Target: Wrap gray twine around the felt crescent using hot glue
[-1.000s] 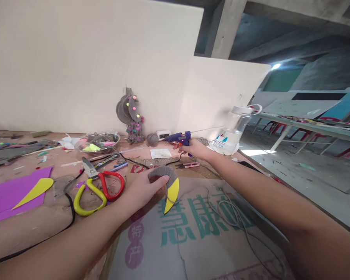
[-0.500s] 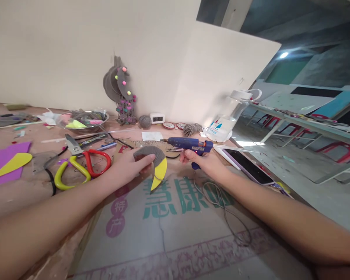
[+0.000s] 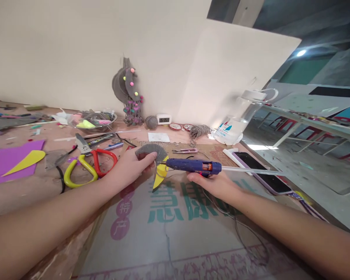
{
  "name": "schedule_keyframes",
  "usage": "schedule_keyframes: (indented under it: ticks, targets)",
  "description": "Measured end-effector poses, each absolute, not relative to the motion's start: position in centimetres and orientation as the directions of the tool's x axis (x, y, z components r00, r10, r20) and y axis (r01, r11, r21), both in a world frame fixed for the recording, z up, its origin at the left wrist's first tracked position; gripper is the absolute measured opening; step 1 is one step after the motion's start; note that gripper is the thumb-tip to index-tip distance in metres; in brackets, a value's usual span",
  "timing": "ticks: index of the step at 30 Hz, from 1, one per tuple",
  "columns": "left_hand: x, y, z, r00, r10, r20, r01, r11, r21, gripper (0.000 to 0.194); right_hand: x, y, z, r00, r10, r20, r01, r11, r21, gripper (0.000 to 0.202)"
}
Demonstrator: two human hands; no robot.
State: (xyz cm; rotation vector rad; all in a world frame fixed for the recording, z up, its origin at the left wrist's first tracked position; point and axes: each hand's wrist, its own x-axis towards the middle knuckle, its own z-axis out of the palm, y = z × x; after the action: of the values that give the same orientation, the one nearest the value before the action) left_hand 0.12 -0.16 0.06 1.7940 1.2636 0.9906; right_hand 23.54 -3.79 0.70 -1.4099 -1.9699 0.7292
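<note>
Between the thumb and fingers of my left hand [image 3: 138,165] is a crescent shape [image 3: 161,174], its upper part wrapped in grey yarn and its lower tip bare yellow. My right hand [image 3: 214,184] is closed round the handle of a blue glue gun [image 3: 189,166], with a clear glue stick [image 3: 251,170] jutting out of its back. The gun's nozzle is at the crescent, where the grey wrapping meets the yellow; whether it touches I cannot tell. Loose grey yarn [image 3: 239,225] trails below my right hand over the printed cardboard [image 3: 128,252].
Scissors [image 3: 80,171] with yellow and red handles lie left of my left hand, near purple sheets [image 3: 16,161]. Behind stand a bowl of craft bits [image 3: 96,123], a small clock [image 3: 163,119] and a water bottle [image 3: 233,120]. A phone [image 3: 261,171] lies at right.
My right hand has brought the glue gun left and down, so its nozzle is now at the crescent. The small snips behind it show more fully. The view has shifted slightly left.
</note>
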Motion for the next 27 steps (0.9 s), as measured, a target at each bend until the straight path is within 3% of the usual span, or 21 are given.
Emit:
schedule_keyframes:
  ticks: [5,14,27]
  targets:
    - [0.16,-0.13,-0.03,0.202,0.959,0.197,0.402,-0.265,0.877,0.029,23.03,-3.76,1.16,-0.361,0.924,0.126,0.584,0.329,-0.742,0.027]
    - [0.08,-0.10,-0.13,0.195,0.953,0.233,0.394,-0.293,0.871,0.027,23.26,-3.56,0.82,-0.315,0.938,0.147,0.649,0.326,-0.687,0.027]
    - [0.13,-0.05,-0.09,0.201,0.954,0.223,0.375,-0.285,0.882,0.027,22.51,-3.82,1.13,-0.293,0.950,0.105,0.591,0.266,-0.761,0.025]
